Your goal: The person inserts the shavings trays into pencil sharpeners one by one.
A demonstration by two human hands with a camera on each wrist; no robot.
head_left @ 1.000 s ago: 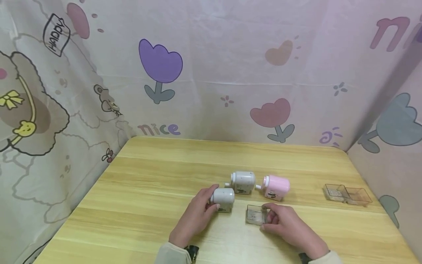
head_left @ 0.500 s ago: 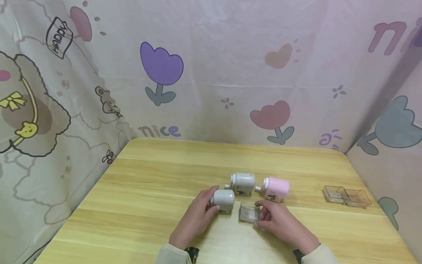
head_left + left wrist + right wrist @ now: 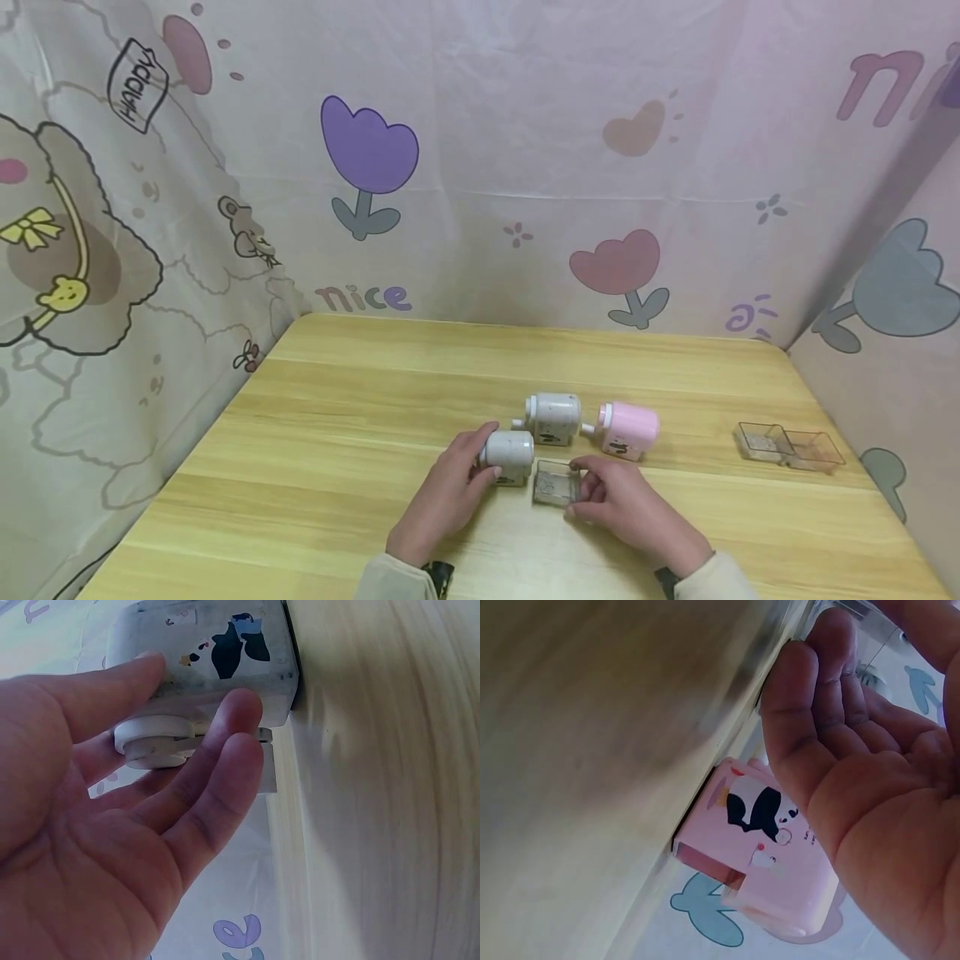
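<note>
A grey-white crank pencil sharpener stands on the table, held at its left end by my left hand. In the left wrist view, the thumb lies along the sharpener's printed side while fingers curl about its white crank end. Just right of it, my right hand pinches a clear shavings drawer between thumb and fingers. The drawer's left edge is close beside the sharpener's base. Only a sliver of it shows past the right hand's fingers in the right wrist view.
Behind stand a second grey-white sharpener and a pink one, both with cranks to the left. The pink sharpener shows a panda print and a bare drawer slot. Two clear drawers, one greyish, one orange-tinted, lie at right.
My right hand has slid the clear drawer leftward along the table, up close to the held sharpener. The left hand and its sharpener have stayed in place.
</note>
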